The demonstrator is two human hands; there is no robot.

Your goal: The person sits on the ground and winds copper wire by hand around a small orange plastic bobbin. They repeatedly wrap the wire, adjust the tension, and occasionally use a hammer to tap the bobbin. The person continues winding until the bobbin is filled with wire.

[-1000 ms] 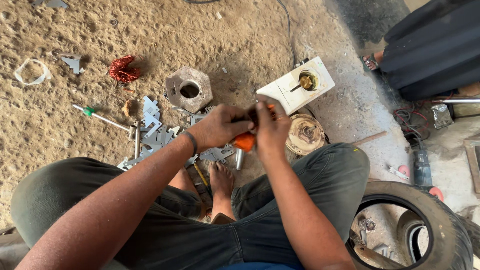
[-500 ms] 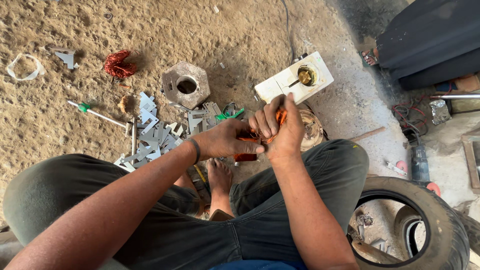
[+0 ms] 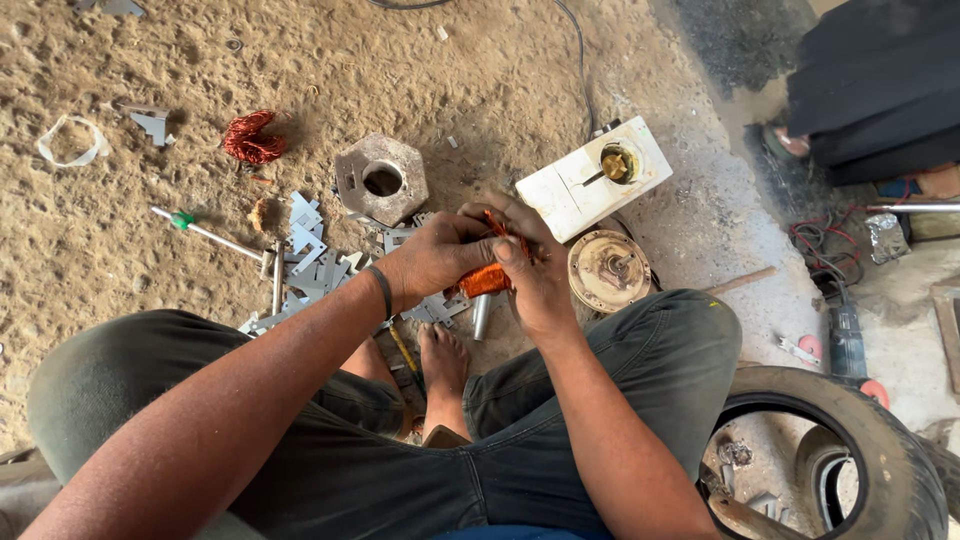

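Note:
I sit cross-legged on a dirt floor. My left hand and my right hand are both closed around a small orange wound coil held above my bare foot. Thin reddish wire strands stick up between my fingers. A dark band circles my left wrist. Just below the coil a short metal rod points down toward the ground.
Grey metal laminations lie scattered left of my hands, with a green-handled screwdriver, a hexagonal metal block, and a red wire bundle. A white box and round metal disc sit right. A tyre lies lower right.
Both hands have shifted a little on the orange coil, and the view has moved slightly. The coil now shows more between my fingers.

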